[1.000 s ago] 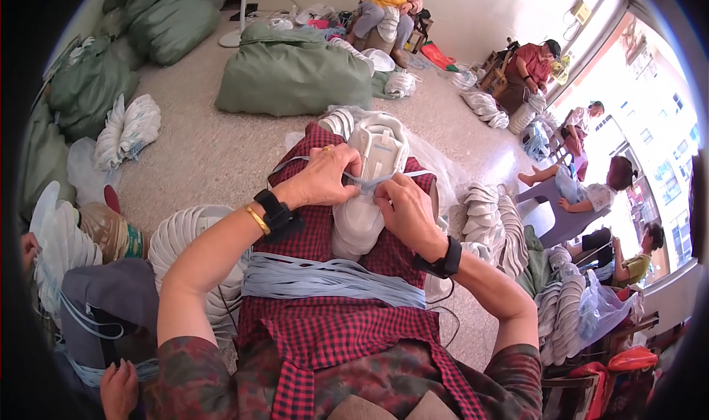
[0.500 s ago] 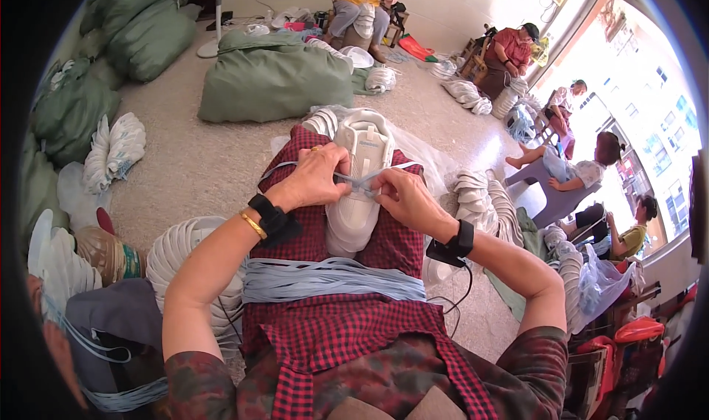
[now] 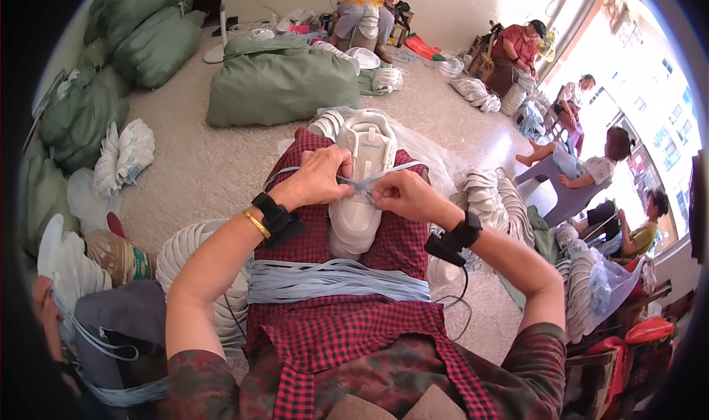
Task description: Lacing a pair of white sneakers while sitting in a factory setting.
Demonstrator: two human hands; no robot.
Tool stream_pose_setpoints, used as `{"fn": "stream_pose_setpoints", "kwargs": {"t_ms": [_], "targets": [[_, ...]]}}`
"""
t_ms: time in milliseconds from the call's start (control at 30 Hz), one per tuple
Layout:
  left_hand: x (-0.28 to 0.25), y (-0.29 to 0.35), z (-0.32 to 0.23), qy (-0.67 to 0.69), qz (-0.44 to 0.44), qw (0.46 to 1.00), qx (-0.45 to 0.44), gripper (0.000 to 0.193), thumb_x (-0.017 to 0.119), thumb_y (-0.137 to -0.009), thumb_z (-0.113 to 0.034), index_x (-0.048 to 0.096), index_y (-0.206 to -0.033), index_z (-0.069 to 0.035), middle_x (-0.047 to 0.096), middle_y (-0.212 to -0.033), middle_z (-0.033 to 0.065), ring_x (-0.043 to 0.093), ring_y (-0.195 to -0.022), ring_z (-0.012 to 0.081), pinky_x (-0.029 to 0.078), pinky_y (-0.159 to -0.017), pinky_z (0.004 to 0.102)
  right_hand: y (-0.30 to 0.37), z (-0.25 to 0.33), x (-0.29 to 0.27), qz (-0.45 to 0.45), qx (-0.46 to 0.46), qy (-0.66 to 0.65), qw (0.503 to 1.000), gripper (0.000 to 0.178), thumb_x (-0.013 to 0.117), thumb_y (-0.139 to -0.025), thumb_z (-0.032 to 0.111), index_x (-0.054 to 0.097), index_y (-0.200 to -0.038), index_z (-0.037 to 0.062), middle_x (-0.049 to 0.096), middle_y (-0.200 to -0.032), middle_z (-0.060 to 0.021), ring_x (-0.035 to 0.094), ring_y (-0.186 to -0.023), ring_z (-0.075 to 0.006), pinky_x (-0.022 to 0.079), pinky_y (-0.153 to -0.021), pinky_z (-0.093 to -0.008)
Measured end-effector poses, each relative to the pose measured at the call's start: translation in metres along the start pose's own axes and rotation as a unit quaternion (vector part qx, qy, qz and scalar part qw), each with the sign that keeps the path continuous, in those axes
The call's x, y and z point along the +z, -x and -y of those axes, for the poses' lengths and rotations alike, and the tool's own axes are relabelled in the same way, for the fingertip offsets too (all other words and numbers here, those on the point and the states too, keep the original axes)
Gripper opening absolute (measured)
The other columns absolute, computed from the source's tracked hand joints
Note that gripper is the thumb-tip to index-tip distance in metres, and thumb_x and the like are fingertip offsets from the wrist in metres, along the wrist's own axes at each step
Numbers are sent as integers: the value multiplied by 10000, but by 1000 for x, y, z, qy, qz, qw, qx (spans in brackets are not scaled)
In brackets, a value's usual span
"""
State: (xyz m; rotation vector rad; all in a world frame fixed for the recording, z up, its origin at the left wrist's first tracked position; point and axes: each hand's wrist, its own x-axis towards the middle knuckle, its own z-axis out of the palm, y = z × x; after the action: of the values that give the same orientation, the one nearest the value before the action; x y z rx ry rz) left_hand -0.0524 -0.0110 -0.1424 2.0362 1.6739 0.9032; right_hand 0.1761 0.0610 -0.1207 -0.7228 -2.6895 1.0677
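Note:
A white shoe (image 3: 353, 224) rests upright on my lap over a red and black checked apron (image 3: 295, 143), its toe toward me. My left hand (image 3: 323, 175) is at the shoe's left side, thumb and fingers pinched on a pale blue shoelace (image 3: 399, 167). On the other side my right hand (image 3: 406, 197) is closed, fingers curled in, on the same lace. Between the hands the lace crosses over the shoe's tongue area; one end runs out past each hand. A bundle of pale blue shoelaces (image 3: 336, 281) lies across my lap nearer to me.
Stacked white shoe parts (image 3: 188, 254) stand at my left, and more stacks (image 3: 487, 202) at my right. A large green sack (image 3: 284, 84) lies ahead on the floor. Several people sit farther off; a person's hand (image 3: 48, 305) shows at the left edge.
My right fingers have curled in more at the lace, and its right end stands out more above the hand. The left hand keeps its pinch. The whole view has shifted slightly.

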Motion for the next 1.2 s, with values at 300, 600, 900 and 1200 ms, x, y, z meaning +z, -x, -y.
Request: {"fn": "stream_pose_setpoints", "kwargs": {"t_ms": [300, 600, 900, 1200], "targets": [[-6, 1, -8, -16, 2, 1000, -5, 299, 784, -669, -171, 592, -845, -25, 619, -844, 92, 623, -836, 258, 453, -807, 379, 15, -12, 15, -136, -106, 10, 985, 194, 647, -796, -3, 608, -985, -18, 628, -827, -118, 648, -740, -226, 520, -679, -340], [-21, -12, -11, 9, 62, 997, -53, 325, 713, -796, -279, 649, -786, 39, 669, -740, 184, 666, -733, 336, 511, -708, 432, 9, -19, 18, -148, -178, 90, 969, 135, 676, -829, 63, 659, -955, 18, 644, -877, -120, 663, -789, -296, 524, -704, -380], [-21, -14, -11, -42, 88, 993, -59, 392, 707, -800, -329, 675, -752, 59, 661, -703, 215, 661, -681, 322, 514, -673, 415, 1, -16, 10, -122, -177, 139, 967, 108, 696, -793, 81, 642, -879, 42, 633, -869, -104, 662, -798, -321, 518, -697, -415], [-23, -15, -12, -9, 111, 991, -69, 321, 722, -817, -272, 648, -732, 28, 617, -640, 80, 559, -610, 155, 467, -603, 335, 1, -11, 5, -131, -184, 148, 963, 113, 701, -771, 88, 640, -854, 40, 636, -822, -103, 657, -756, -322, 504, -676, -425]]}}
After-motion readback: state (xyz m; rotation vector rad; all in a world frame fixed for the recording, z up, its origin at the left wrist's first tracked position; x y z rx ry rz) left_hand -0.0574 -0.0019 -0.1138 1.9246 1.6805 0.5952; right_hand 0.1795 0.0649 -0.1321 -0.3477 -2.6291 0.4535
